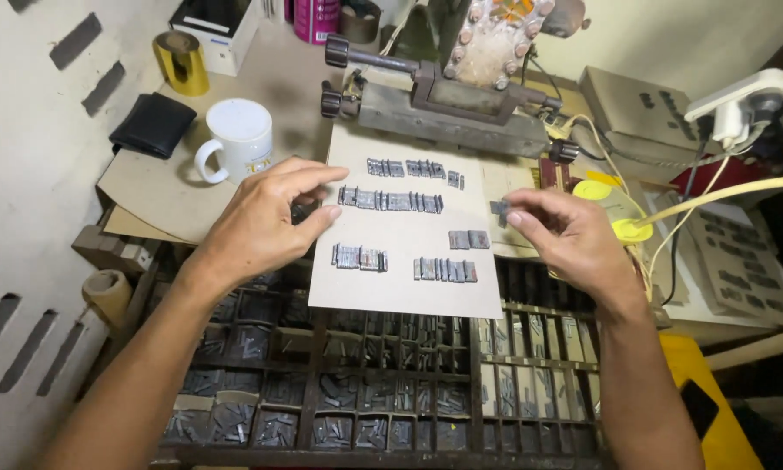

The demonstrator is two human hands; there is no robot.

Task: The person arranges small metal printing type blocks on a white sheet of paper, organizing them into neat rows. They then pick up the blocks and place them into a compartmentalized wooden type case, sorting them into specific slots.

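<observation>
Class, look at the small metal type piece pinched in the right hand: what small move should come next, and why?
Probably lower the right hand and set its small grey metal type piece beside the short two-piece row on the beige cardboard sheet; that row looks shortest and lies nearest.

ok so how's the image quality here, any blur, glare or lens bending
Head view: light is soft and even, shadows faint; the metal type rows on the card sheet read sharp; the right hand fingertips look slightly soft; mild wide-angle bending at the edges; a small sheen on the gold foil roll.

Both forearms are bare right up to the edge of view, no sleeves showing. The left hand [265, 218] and right hand [565, 239] wear no gloves, rings or watch; fingers [317, 178] have short, plain nails.
</observation>
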